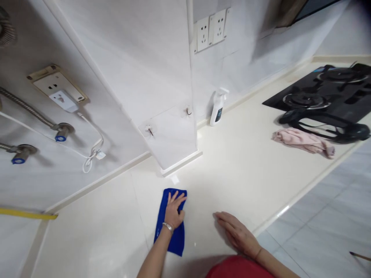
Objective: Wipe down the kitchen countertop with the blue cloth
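Observation:
My left hand [174, 212], with a silver bracelet at the wrist, lies flat on a blue cloth [177, 243]. Its fingers are spread and press the upper part of the cloth onto the cream countertop [226, 177]. The cloth is spread out as a long strip, partly covered by the hand and forearm. To the right, my right hand [236, 231] rests near the counter's front edge. Its fingers are stretched out side by side, and nothing shows in them.
A white spray bottle [218, 108] stands against the wall. At the right are a black gas stove [333, 90], a black frame-like part [321, 127] and a crumpled pink cloth [303, 142]. A wall corner [179, 162] juts onto the counter. A plugged-in cable [94, 152] hangs at left.

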`<state>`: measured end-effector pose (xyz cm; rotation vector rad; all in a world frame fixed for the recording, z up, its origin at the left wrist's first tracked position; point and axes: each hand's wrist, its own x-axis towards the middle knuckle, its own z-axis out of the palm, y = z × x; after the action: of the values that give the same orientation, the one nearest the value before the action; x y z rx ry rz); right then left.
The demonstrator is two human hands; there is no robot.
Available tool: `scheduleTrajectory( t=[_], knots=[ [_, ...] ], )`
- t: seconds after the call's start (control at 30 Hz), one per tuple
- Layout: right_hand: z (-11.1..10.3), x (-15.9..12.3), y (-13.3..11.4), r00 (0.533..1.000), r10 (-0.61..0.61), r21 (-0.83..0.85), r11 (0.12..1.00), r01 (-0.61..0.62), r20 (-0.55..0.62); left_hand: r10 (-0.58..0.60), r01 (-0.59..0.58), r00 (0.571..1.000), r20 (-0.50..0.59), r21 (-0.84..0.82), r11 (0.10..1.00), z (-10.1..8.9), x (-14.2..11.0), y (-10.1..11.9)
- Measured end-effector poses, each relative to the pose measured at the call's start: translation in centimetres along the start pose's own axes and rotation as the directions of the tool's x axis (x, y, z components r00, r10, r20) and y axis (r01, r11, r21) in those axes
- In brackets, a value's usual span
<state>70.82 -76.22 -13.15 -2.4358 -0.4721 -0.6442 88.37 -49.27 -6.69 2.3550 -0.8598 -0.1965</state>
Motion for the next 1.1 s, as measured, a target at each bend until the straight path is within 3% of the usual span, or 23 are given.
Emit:
scheduleTrajectory(
  t=[0.17, 0.27, 0.43, 0.53, 0.67, 0.83, 1.1],
  knots=[
    [-0.4, 0.8, -0.4, 1.000, -0.003, 0.025, 1.000, 0.003, 0.001, 0.099, -0.107, 0.990, 0.098, 0.078, 0.991, 4.1, 1.1, 5.8],
    [-0.5, 1.1, -0.5, 1.000, -0.008, 0.015, 1.000, 0.008, 0.008, 0.113, -0.120, 0.991, 0.067, 0.113, 0.986, 5.3, 0.9, 7.8],
    [-0.4, 1.2, -0.4, 1.000, -0.008, 0.001, 1.000, 0.008, 0.019, -0.059, 0.077, 0.984, -0.167, 0.101, 0.992, 6.0, -3.2, 9.0],
    [-0.4, 1.2, -0.3, 1.000, -0.011, 0.007, 1.000, 0.011, 0.029, -0.188, 0.188, 0.966, -0.178, -0.019, 0.982, 5.4, -4.7, 9.5],
    [-0.2, 1.1, -0.1, 1.000, -0.003, 0.019, 1.000, 0.002, 0.031, -0.276, 0.257, 0.953, -0.125, -0.147, 0.955, 3.7, -3.7, 9.0],
    [0.0, 0.8, 0.4, 0.999, -0.025, 0.031, 0.999, 0.024, 0.034, -0.422, 0.374, 0.906, -0.046, -0.381, 0.845, 1.4, -2.3, 6.1],
    [0.1, 2.1, -0.7, 0.993, 0.074, 0.034, 0.996, -0.077, 0.091, -0.531, 0.413, 0.847, -0.013, -0.613, 0.674, 2.2, -2.6, 4.3]
  ],
)
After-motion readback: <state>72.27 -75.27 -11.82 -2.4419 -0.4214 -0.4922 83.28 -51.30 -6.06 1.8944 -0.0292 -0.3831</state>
